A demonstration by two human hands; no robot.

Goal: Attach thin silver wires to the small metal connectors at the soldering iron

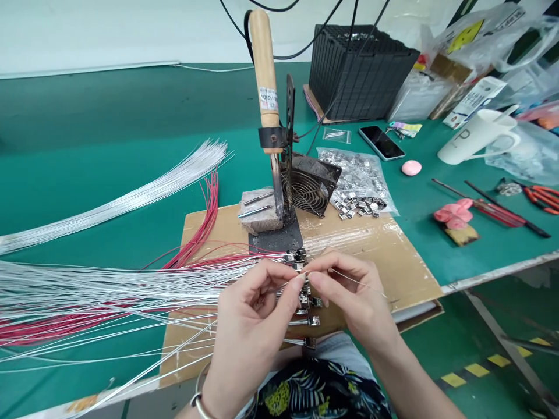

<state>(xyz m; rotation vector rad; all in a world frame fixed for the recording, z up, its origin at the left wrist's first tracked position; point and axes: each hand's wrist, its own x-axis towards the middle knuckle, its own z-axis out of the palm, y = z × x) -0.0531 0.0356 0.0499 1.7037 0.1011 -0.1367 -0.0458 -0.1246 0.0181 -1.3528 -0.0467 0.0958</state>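
Observation:
My left hand (259, 317) is closed in a pinch, its thumb and forefinger tips meeting those of my right hand above the cardboard. What sits between its fingertips is too small to make out. My right hand (349, 285) pinches a thin wire (360, 283), whose free end trails out to the right. Under and beside both hands lie several small metal connectors (313, 320) joined to white wires (174, 285), which run off to the left. Red wires (203, 233) lie among and behind them.
A wooden-handled soldering iron (264, 70) is clamped tip down over a block (261, 218). Beside it are a small fan (308, 189) and a bag of metal connectors (353, 169). Farther off stand a black crate (358, 73), a phone (381, 143), a white mug (476, 137) and pliers (541, 198).

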